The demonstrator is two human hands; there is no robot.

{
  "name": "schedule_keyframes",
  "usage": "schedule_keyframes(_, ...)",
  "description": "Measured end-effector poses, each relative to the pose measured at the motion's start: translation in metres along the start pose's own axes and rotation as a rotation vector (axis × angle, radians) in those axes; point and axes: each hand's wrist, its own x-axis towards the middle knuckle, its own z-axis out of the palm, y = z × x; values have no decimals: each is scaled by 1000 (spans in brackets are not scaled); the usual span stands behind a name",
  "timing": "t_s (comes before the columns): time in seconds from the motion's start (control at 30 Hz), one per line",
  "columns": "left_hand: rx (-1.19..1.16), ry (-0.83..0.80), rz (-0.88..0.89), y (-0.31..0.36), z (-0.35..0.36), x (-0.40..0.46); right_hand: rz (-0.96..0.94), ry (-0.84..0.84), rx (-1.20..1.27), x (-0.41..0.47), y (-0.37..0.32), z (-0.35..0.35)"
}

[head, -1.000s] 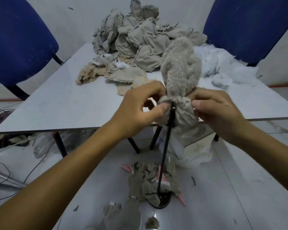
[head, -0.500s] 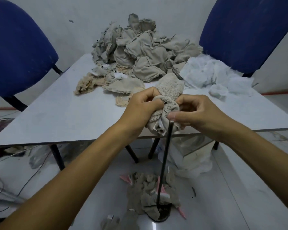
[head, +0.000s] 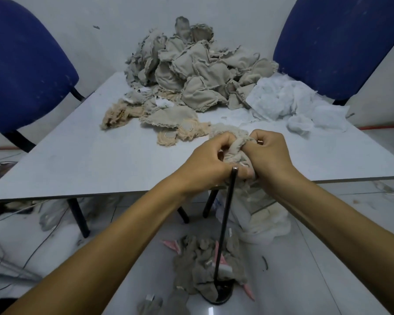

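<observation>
A large heap of grey fabric pieces lies at the far edge of the worktop. White stuffing lies just beside it, toward the far right corner. Some beige pieces lie in front of the heap. A blue chair stands behind the far left corner and a second blue chair behind the far right corner. On the floor lie more grey pieces and thin cables.
</observation>
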Motion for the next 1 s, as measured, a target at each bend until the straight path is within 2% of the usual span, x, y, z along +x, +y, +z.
schedule_keyframes(0.07, 30, 34, -6, -1, 0, 3, 112, -38, 79, -1, -2, 2)
schedule_keyframes(0.2, -239, 156, -94, -7, -21, 8, 332, -471, 561, -1, -12, -8)
schedule_keyframes(0.27, -367, 159, -137, -9, -31, 9, 258, -648, 536, -2, -9, -17)
schedule_keyframes(0.33, -406, 145, -168, -13, -31, 6, 165, -723, 438, -5, -5, -20)
schedule_keyframes(0.47, -338, 154, -183, -18, -23, 3, 59, -608, 246, -13, -2, -18)
schedule_keyframes(0.57, -293, 234, -172, -18, -19, 4, -15, -441, 157, -15, -2, -9)
schedule_keyframes(0.67, -153, 277, -102, -18, -14, 2, -81, -293, 13, -12, -1, -1)
schedule_keyframes(0.83, -35, 172, 49, -22, -8, -10, -101, -126, -191, -5, 5, 5)
schedule_keyframes(0.93, -133, 42, 38, -24, -16, -13, -89, -71, -220, -1, 4, 9)
schedule_keyframes(1.0, -268, -42, -27, -23, -25, -11, -6, -130, -116, 2, 2, 9)
